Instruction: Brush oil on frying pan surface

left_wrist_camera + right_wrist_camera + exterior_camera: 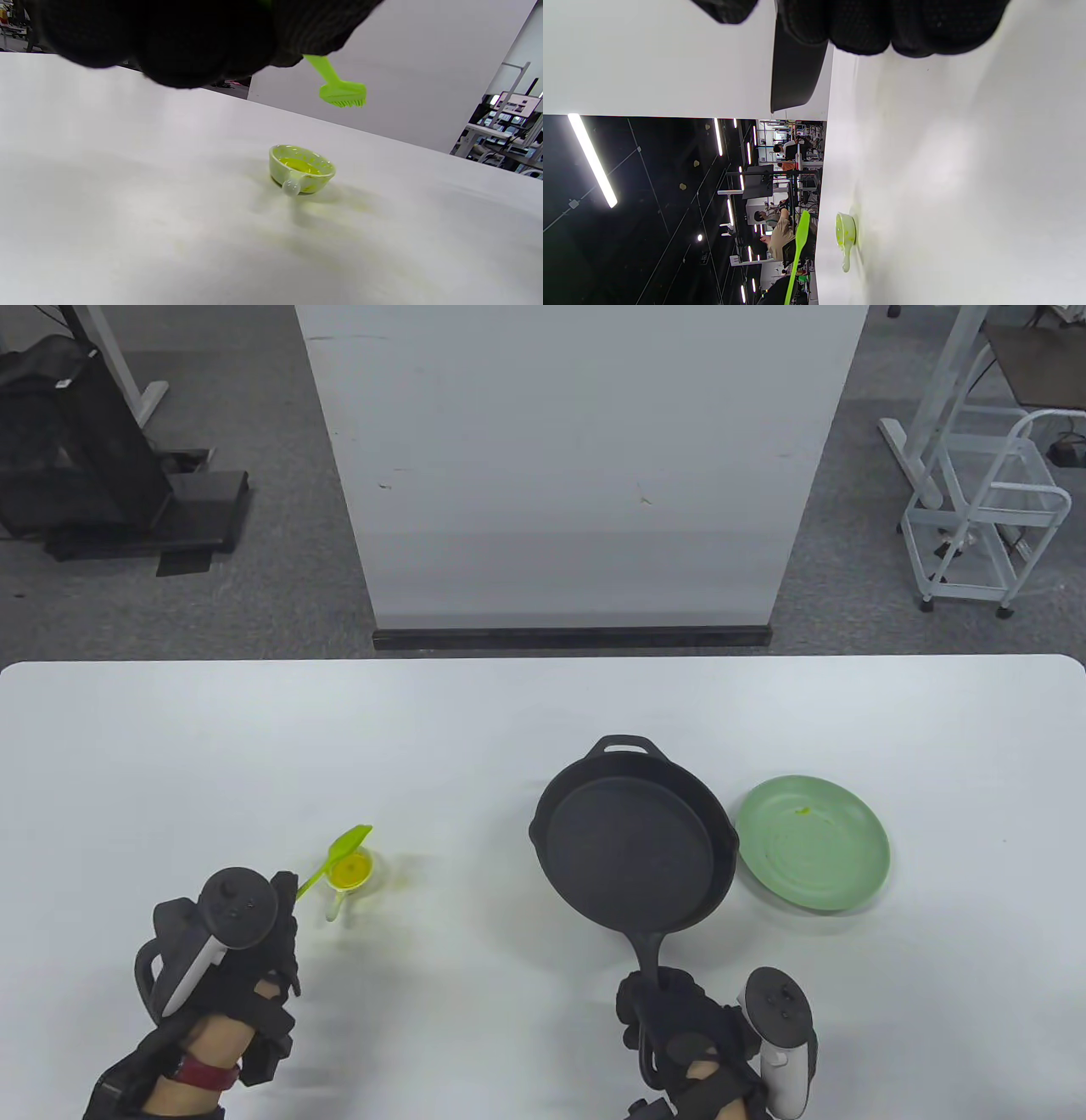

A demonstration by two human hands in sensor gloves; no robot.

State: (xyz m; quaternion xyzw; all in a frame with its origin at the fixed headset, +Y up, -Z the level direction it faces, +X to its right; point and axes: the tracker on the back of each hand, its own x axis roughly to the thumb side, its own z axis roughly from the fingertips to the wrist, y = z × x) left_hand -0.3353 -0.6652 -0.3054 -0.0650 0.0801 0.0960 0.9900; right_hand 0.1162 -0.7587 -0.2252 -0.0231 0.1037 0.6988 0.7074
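A black cast-iron frying pan [632, 841] is right of centre in the table view, tilted up off the table. My right hand [679, 1027] grips its long handle [649, 952]; the pan's side shows in the right wrist view [793, 72]. My left hand [254, 937] holds a green silicone brush [335, 857] by its handle, with the brush head in the air above a small bowl of yellow oil [349, 872]. In the left wrist view the brush head [342, 94] hangs clear above the bowl [302, 169]. Both also show in the right wrist view, brush [797, 254] and bowl [845, 233].
A green plate [813, 841] lies just right of the pan, nearly touching it. Faint yellow oil smears mark the white table [170, 772] around the bowl. A white partition [577, 466] stands behind the table's far edge.
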